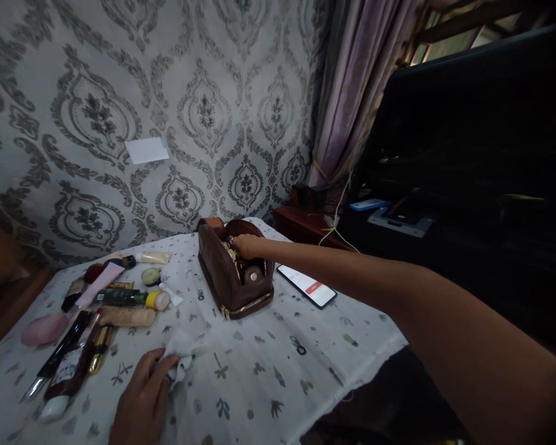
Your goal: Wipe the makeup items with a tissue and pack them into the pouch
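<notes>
A brown leather toiletry bag [220, 272] with gold zips stands unzipped on the patterned cloth [245, 383]. My right hand [250, 246] reaches over its right side into the opening. Those fingers are closed together among small items inside, and what they grip is too small and dark to name. At the lower left, my left hand [141, 395] pinches a crumpled white tissue [181, 351] between thumb and fingers, just above the cloth. Beside that hand lies a dark red bottle [71, 371] with a white cap.
Several cosmetics lie left of the bag, among them a pink tube [101, 284], a green bottle [120, 298], a beige tube [127, 317] and a pink sponge [45, 329]. A lit phone [308, 285] rests right of the bag. White cables [336, 225] hang behind it.
</notes>
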A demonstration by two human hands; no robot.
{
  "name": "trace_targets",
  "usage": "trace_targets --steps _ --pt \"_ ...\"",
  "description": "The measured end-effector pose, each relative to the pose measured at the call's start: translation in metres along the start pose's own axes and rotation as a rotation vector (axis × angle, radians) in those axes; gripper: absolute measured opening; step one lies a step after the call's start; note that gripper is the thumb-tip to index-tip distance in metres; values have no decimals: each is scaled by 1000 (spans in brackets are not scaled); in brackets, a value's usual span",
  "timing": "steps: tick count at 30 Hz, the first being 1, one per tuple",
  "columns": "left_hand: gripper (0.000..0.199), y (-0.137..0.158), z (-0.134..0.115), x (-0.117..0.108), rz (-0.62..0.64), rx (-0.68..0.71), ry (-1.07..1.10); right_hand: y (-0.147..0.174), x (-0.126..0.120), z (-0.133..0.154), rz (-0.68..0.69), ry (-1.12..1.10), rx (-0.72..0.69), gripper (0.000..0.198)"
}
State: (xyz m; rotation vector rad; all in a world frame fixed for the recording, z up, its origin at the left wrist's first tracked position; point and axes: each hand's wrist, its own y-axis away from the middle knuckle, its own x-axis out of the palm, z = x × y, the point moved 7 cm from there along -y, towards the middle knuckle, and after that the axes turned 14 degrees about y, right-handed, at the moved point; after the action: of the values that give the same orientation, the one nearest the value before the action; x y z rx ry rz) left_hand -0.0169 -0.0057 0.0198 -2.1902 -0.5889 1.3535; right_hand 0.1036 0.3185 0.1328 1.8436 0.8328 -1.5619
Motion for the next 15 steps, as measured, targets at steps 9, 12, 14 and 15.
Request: trace_targets --steps 9,12,14,15 --pt "35 2 0 3 34 4 -40 -13 -4 4 121 287 -46 53" --pt "34 -1 -5 0 22 38 -48 -12 -2 4 142 338 -63 52" --pt "34 -4 -10 -4 -2 78 -54 -11 0 4 156 362 -69 49" --pt "34 -5 -12 -5 -7 92 -60 -11 1 4 162 374 -70 48"
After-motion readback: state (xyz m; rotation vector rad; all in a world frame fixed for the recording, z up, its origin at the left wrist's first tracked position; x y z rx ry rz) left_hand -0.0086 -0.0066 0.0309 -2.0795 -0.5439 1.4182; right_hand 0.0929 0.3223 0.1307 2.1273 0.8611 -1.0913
